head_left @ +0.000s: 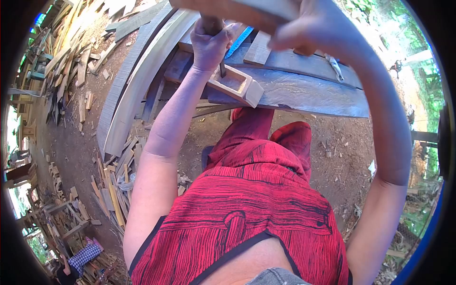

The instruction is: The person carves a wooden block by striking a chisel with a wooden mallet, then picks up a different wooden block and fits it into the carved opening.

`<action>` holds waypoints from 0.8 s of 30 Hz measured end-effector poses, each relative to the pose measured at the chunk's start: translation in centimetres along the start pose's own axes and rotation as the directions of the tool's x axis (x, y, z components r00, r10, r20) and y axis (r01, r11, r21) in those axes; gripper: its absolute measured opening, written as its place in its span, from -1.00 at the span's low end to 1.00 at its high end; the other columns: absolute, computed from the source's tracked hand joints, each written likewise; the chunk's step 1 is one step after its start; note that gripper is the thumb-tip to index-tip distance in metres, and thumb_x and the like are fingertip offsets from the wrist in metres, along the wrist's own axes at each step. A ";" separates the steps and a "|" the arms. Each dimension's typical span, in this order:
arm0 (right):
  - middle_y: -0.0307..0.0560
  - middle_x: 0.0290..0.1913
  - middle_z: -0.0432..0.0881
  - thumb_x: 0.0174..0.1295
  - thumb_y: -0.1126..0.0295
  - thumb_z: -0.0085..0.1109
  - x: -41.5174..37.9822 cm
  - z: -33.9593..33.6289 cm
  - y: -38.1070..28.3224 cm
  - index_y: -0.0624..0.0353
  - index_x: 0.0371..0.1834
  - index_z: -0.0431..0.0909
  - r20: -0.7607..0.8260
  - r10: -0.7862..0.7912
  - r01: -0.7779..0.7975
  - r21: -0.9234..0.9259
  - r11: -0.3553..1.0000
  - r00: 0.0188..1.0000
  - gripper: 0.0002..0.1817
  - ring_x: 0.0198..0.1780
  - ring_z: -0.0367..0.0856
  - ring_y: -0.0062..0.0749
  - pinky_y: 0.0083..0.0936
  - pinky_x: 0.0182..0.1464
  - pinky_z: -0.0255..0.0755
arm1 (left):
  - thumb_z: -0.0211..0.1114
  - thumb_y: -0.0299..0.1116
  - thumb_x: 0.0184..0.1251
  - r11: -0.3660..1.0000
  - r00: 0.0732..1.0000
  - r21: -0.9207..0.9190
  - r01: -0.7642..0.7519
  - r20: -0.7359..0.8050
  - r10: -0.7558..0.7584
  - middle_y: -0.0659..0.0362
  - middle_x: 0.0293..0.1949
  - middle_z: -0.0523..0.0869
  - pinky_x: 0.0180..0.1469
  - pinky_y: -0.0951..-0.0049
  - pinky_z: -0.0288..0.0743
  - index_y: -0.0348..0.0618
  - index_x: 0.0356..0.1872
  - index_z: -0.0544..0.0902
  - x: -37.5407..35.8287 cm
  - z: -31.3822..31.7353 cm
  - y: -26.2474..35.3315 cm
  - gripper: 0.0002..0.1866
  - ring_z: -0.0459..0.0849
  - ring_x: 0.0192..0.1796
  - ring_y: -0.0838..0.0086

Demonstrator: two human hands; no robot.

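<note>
My left hand (209, 45) is closed around the handle of a chisel (222, 70), held nearly upright. The chisel's blade reaches down into the hollow of a small wooden piece (251, 93) with a rectangular recess. That piece lies at the near edge of a rough wooden bench (308, 90). Raised above the bench, my right hand (308, 35) grips a thick wooden block (237, 12), slightly blurred and partly cut off by the top edge. The block hangs over and close to my left hand, hiding the top of the chisel handle.
On the bench lie a blue strip (239, 42), a flat wood offcut (259, 50) and a small tool-like object (336, 68). Long curved planks (142, 76) lean at the left. Scrap wood (114, 185) litters the ground. Another person (85, 256) is at the far lower left.
</note>
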State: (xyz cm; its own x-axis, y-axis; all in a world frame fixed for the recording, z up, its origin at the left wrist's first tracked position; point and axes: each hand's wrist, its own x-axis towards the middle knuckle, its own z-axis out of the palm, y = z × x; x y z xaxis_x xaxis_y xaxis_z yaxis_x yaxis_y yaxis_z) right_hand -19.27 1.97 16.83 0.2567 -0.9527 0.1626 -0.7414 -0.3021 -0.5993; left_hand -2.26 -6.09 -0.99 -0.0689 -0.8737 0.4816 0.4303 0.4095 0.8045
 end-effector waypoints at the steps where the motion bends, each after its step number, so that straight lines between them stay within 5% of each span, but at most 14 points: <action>1: 0.09 -0.24 0.60 -0.29 0.36 0.43 -2.3 -2.0 -5.6 0.44 0.07 0.42 0.088 0.037 -0.035 -0.015 0.999 0.995 -0.26 -0.35 0.62 -0.47 -0.57 -0.39 0.47 | 0.45 -0.45 0.09 1.000 1.000 0.001 0.006 -0.003 -0.006 0.29 -0.60 0.58 -0.56 0.65 0.44 -0.17 -0.45 0.51 -0.1 -0.2 0.0 -0.78 0.52 -0.63 0.68; 3: 0.04 -0.29 0.60 -0.26 0.35 0.44 -1.8 -2.0 -5.7 0.44 0.04 0.41 -0.196 0.020 0.066 0.423 0.904 0.980 -0.28 -0.37 0.61 -0.48 -0.59 -0.39 0.45 | 0.42 -0.52 0.08 0.993 0.999 0.118 0.028 0.029 -0.031 0.26 -0.54 0.59 -0.55 0.60 0.45 -0.19 -0.36 0.52 0.0 -0.5 0.1 -0.80 0.52 -0.63 0.63; 5: -0.04 -0.31 0.59 -0.26 0.34 0.47 -1.7 -1.4 -5.4 0.43 0.04 0.40 -0.392 -0.006 0.201 0.459 0.865 0.920 -0.27 -0.39 0.60 -0.49 -0.60 -0.41 0.45 | 0.43 -0.51 0.08 0.992 0.998 0.120 0.045 0.026 -0.049 0.27 -0.56 0.58 -0.56 0.60 0.45 -0.17 -0.39 0.52 0.0 -0.3 0.3 -0.80 0.52 -0.64 0.63; 7: -0.06 -0.31 0.58 -0.22 0.33 0.43 -1.6 -2.9 -5.5 0.40 0.09 0.39 0.157 0.172 -0.232 0.591 0.772 0.972 -0.27 -0.37 0.61 -0.46 -0.56 -0.39 0.47 | 0.40 -0.52 0.09 0.997 1.000 0.076 0.023 -0.006 -0.022 0.27 -0.56 0.57 -0.55 0.60 0.46 -0.17 -0.41 0.52 -0.1 0.1 0.4 -0.82 0.53 -0.64 0.62; 9: -0.02 -0.37 0.59 -0.26 0.33 0.38 0.5 2.0 -4.0 0.39 0.02 0.45 0.306 0.257 -0.328 0.209 0.921 0.917 -0.33 -0.37 0.62 -0.42 -0.53 -0.40 0.45 | 0.36 -0.55 0.11 1.000 1.000 0.019 0.019 0.014 -0.019 0.26 -0.56 0.57 -0.56 0.59 0.46 -0.18 -0.42 0.51 -0.1 -0.1 0.4 -0.85 0.53 -0.64 0.60; 11: 0.03 -0.35 0.61 -0.30 0.30 0.40 0.2 -1.5 -4.2 0.41 -0.02 0.48 0.229 0.251 -0.266 0.035 0.963 0.940 -0.32 -0.36 0.62 -0.43 -0.56 -0.37 0.46 | 0.42 -0.52 0.07 1.000 0.998 -0.005 0.024 -0.066 -0.024 0.28 -0.66 0.53 -0.58 0.65 0.42 -0.16 -0.48 0.47 0.3 -0.7 -0.1 -0.78 0.49 -0.66 0.68; 12: 0.05 -0.32 0.63 -0.32 0.26 0.43 1.3 -0.3 -4.4 0.42 -0.04 0.50 0.048 0.056 -0.052 -0.075 0.996 0.997 -0.31 -0.35 0.62 -0.42 -0.55 -0.32 0.48 | 0.42 -0.50 0.07 1.000 0.998 0.005 0.026 -0.054 -0.026 0.28 -0.65 0.54 -0.58 0.65 0.43 -0.16 -0.47 0.48 0.1 -0.8 0.1 -0.78 0.50 -0.65 0.67; 13: 0.08 -0.29 0.64 -0.30 0.24 0.44 -0.4 -3.6 -6.4 0.44 -0.04 0.49 0.195 0.157 -0.195 0.196 0.961 0.968 -0.30 -0.35 0.62 -0.41 -0.53 -0.30 0.50 | 0.42 -0.50 0.07 1.000 0.998 0.008 0.030 -0.057 -0.030 0.28 -0.65 0.54 -0.58 0.65 0.43 -0.16 -0.47 0.48 0.0 -0.8 0.1 -0.78 0.50 -0.65 0.67; 15: 0.06 -0.29 0.63 -0.28 0.25 0.45 -0.6 0.5 -5.9 0.46 -0.04 0.48 -0.423 -0.128 0.197 0.125 0.972 0.897 -0.31 -0.34 0.63 -0.40 -0.54 -0.32 0.51 | 0.41 -0.51 0.08 0.996 1.000 0.082 0.015 -0.028 -0.013 0.26 -0.62 0.56 -0.57 0.64 0.44 -0.17 -0.45 0.48 0.1 -0.7 0.2 -0.79 0.50 -0.65 0.66; 16: 0.05 -0.27 0.62 -0.26 0.27 0.45 -0.5 -1.4 -6.0 0.43 0.02 0.46 -0.291 -0.070 0.202 0.453 0.868 0.954 -0.29 -0.33 0.63 -0.41 -0.56 -0.29 0.51 | 0.41 -0.51 0.08 0.997 1.000 0.079 0.014 -0.029 -0.012 0.26 -0.62 0.56 -0.57 0.64 0.44 -0.17 -0.45 0.48 0.1 -0.7 0.1 -0.79 0.50 -0.65 0.66; 19: 0.03 -0.26 0.61 -0.24 0.27 0.40 -0.8 0.6 -4.7 0.41 0.05 0.43 -0.157 0.043 0.036 0.465 0.885 0.987 -0.28 -0.33 0.63 -0.40 -0.54 -0.28 0.51 | 0.37 -0.52 0.10 0.997 1.000 0.079 0.008 -0.021 -0.006 0.25 -0.61 0.57 -0.57 0.62 0.45 -0.19 -0.42 0.48 0.2 -0.9 -0.1 -0.82 0.52 -0.65 0.65; 20: 0.06 -0.24 0.60 -0.24 0.30 0.36 0.9 0.9 -3.1 0.40 0.05 0.41 0.196 0.177 -0.180 -0.004 0.984 0.964 -0.30 -0.34 0.63 -0.37 -0.50 -0.32 0.50 | 0.35 -0.52 0.11 0.999 0.999 0.038 0.003 -0.043 -0.001 0.24 -0.60 0.57 -0.58 0.62 0.44 -0.19 -0.41 0.48 0.2 -0.8 -0.2 -0.84 0.52 -0.64 0.65; 21: 0.04 -0.32 0.61 -0.28 0.34 0.34 1.5 2.7 0.6 0.41 -0.05 0.44 0.092 -0.091 0.103 -0.133 0.986 0.992 -0.37 -0.37 0.63 -0.35 -0.48 -0.38 0.49 | 0.33 -0.52 0.12 1.000 0.998 -0.003 -0.001 -0.062 0.001 0.24 -0.60 0.58 -0.58 0.61 0.44 -0.19 -0.41 0.49 0.1 -0.9 -0.3 -0.85 0.53 -0.64 0.65; 24: -0.01 -0.49 0.59 -0.29 0.36 0.37 0.1 -3.6 -7.2 0.41 -0.15 0.50 0.332 0.211 -0.275 0.158 0.948 0.919 -0.45 -0.43 0.62 -0.41 -0.55 -0.42 0.48 | 0.30 -0.54 0.12 1.000 0.999 0.001 0.009 -0.034 -0.009 0.25 -0.60 0.57 -0.58 0.61 0.45 -0.19 -0.40 0.48 0.3 -1.2 -0.6 -0.86 0.53 -0.64 0.65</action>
State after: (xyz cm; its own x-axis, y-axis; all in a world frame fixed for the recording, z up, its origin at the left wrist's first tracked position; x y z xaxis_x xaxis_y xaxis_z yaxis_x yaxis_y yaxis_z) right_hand -16.11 3.91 24.00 0.2855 -0.9285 -0.2374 -0.6755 -0.0192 -0.7371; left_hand -1.48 -6.96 -1.74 -0.0422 -0.8856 0.4624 0.4289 0.4020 0.8090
